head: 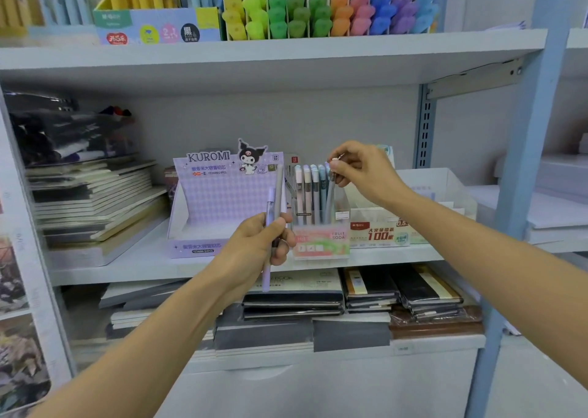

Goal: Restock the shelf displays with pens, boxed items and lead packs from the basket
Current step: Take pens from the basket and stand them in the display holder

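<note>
Right hand (pixel 359 172) pinches the top end of a grey pen (pixel 331 196), its tip down inside the clear display box (pixel 321 241) beneath. Left hand (pixel 257 245), lower and just beside the box, grips two more pens (pixel 279 190). Best to lower the pen straight until it seats, then let go.

"kuromi" on purple display box (pixel 219 194); "fruit soda" on pen holder (pixel 321 242)

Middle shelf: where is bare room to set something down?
The Kuromi display box tray looks bare; so does the shelf strip between it and the notebook stack. Crowded: the Fruit Soda pen holder, under the right hand.
</note>
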Available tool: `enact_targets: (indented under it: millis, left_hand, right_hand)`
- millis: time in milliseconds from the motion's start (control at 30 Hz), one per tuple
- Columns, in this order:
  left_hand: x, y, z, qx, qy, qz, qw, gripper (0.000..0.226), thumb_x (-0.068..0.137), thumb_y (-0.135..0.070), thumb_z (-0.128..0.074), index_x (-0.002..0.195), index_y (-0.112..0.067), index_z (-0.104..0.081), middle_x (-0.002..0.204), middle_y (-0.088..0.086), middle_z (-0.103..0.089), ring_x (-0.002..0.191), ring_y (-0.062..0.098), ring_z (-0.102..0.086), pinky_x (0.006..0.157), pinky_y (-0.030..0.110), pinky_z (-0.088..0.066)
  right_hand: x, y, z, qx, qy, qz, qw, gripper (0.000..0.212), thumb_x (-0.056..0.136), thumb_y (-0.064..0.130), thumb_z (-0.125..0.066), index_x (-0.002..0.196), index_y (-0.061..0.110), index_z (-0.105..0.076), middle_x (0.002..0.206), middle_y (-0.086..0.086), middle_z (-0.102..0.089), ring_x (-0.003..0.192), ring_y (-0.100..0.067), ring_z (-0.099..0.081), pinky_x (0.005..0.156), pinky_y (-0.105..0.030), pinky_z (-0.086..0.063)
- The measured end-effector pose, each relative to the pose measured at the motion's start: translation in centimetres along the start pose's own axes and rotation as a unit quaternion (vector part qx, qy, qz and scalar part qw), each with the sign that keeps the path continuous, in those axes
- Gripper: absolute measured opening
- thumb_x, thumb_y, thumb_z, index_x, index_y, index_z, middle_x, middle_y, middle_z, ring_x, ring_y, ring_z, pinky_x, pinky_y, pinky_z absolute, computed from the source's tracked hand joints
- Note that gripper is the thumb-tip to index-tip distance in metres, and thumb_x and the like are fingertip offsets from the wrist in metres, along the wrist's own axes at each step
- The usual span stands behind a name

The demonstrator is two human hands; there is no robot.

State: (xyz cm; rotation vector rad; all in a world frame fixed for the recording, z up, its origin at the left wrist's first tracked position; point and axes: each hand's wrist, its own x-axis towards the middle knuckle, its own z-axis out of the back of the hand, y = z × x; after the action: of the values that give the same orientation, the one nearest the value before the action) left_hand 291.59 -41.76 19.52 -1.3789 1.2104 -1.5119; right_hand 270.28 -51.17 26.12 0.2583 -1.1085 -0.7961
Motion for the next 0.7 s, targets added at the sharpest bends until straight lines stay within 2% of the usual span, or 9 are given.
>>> enact_targets:
  millis: [100, 200, 300, 333, 400, 467, 533, 567, 700]
  left_hand:
    - [-0.3, 0.2, -0.1, -0.004, 0.016, 0.004, 1.0, 0.021, 0.104, -0.008, -0.038, 0.109, -0.005, -0.058, 0.07, 0.004, -0.063, 0.054, 0.011, -0.049, 0.053, 0.021, -0.044]
    - [-0.7, 0.1, -0.1, -0.014, 0.032, 0.004, 0.999, 0.024, 0.104, -0.009, -0.038, 0.113, -0.003, -0.059, 0.074, 0.005, -0.065, 0.059, 0.011, -0.053, 0.058, 0.021, -0.048]
    - [-1.2, -0.2, 0.1, 0.01, 0.046, 0.004, 0.999, 0.027, 0.105, -0.014, -0.037, 0.118, -0.004, -0.059, 0.075, 0.005, -0.066, 0.062, 0.013, -0.058, 0.058, 0.022, -0.05]
    - [-1.4, -0.3, 0.2, 0.019, 0.05, 0.007, 0.999, 0.028, 0.105, -0.016, -0.037, 0.118, -0.006, -0.059, 0.075, 0.005, -0.066, 0.063, 0.015, -0.06, 0.057, 0.023, -0.051]
    - [-1.7, -0.5, 0.3, 0.028, 0.058, 0.014, 0.998, 0.028, 0.105, -0.019, -0.038, 0.118, -0.009, -0.06, 0.075, 0.004, -0.066, 0.062, 0.017, -0.063, 0.054, 0.024, -0.051]
    - [-1.9, -0.6, 0.2, 0.04, 0.069, 0.018, 0.997, 0.027, 0.105, -0.022, -0.041, 0.118, -0.011, -0.062, 0.074, 0.002, -0.064, 0.059, 0.017, -0.061, 0.049, 0.022, -0.048]
    - [-2.0, -0.7, 0.0, 0.044, 0.081, 0.017, 0.996, 0.026, 0.104, -0.023, -0.043, 0.117, -0.011, -0.063, 0.073, 0.003, -0.062, 0.053, 0.016, -0.057, 0.041, 0.018, -0.04]
    - [-2.0, -0.7, -0.1, 0.043, 0.082, 0.015, 0.996, 0.025, 0.103, -0.022, -0.045, 0.116, -0.01, -0.063, 0.073, 0.003, -0.061, 0.051, 0.015, -0.054, 0.038, 0.016, -0.035]
    - [-2.1, -1.4, 0.3, 0.005, 0.014, 0.008, 1.0, 0.019, 0.092, -0.013, -0.062, 0.109, -0.004, -0.064, 0.071, 0.004, -0.066, 0.045, 0.009, -0.045, 0.033, 0.013, -0.028]
  right_hand:
    - [-0.2, -0.3, -1.2, 0.0, -0.023, -0.012, 1.0, 0.011, 0.091, 0.016, -0.066, 0.102, 0.014, -0.062, 0.082, -0.003, -0.071, 0.076, -0.019, -0.068, 0.069, -0.029, -0.058]
    - [-0.3, -0.6, -2.3, -0.076, -0.05, -0.011, 0.996, 0.008, 0.087, 0.018, -0.071, 0.094, 0.016, -0.068, 0.09, -0.001, -0.067, 0.083, -0.016, -0.062, 0.078, -0.033, -0.054]
    - [-0.3, -0.1, -2.5, -0.137, -0.077, -0.027, 0.987, 0.015, 0.088, 0.029, -0.069, 0.101, 0.021, -0.071, 0.1, 0.001, -0.058, 0.082, -0.011, -0.051, 0.07, -0.02, -0.042]
    - [-0.4, 0.4, -2.4, -0.11, -0.086, -0.026, 0.99, 0.019, 0.09, 0.03, -0.066, 0.105, 0.021, -0.071, 0.103, 0.001, -0.059, 0.082, -0.009, -0.052, 0.069, -0.017, -0.041]
    - [-0.8, 1.9, -1.8, 0.038, -0.074, -0.03, 0.996, 0.027, 0.093, 0.031, -0.063, 0.116, 0.017, -0.067, 0.106, 0.001, -0.065, 0.081, -0.009, -0.06, 0.069, -0.019, -0.048]
    - [-1.4, 3.3, -1.3, 0.175, 0.011, -0.044, 0.984, 0.03, 0.094, 0.029, -0.061, 0.122, 0.017, -0.063, 0.105, 0.0, -0.07, 0.081, -0.011, -0.068, 0.064, -0.021, -0.052]
    - [-2.0, 4.2, -1.1, 0.191, 0.101, -0.028, 0.976, 0.022, 0.093, 0.02, -0.063, 0.115, 0.016, -0.067, 0.099, -0.002, -0.073, 0.082, -0.014, -0.069, 0.066, -0.02, -0.054]
    - [-2.3, 4.4, -1.1, 0.19, 0.117, -0.016, 0.975, 0.017, 0.091, 0.013, -0.065, 0.107, 0.013, -0.07, 0.094, -0.004, -0.073, 0.08, -0.014, -0.068, 0.068, -0.019, -0.054]
    - [-3.3, 4.0, 0.3, 0.256, 0.075, -0.043, 0.963, 0.011, 0.086, 0.004, -0.068, 0.096, 0.001, -0.071, 0.079, -0.007, -0.073, 0.072, -0.014, -0.069, 0.067, -0.019, -0.056]
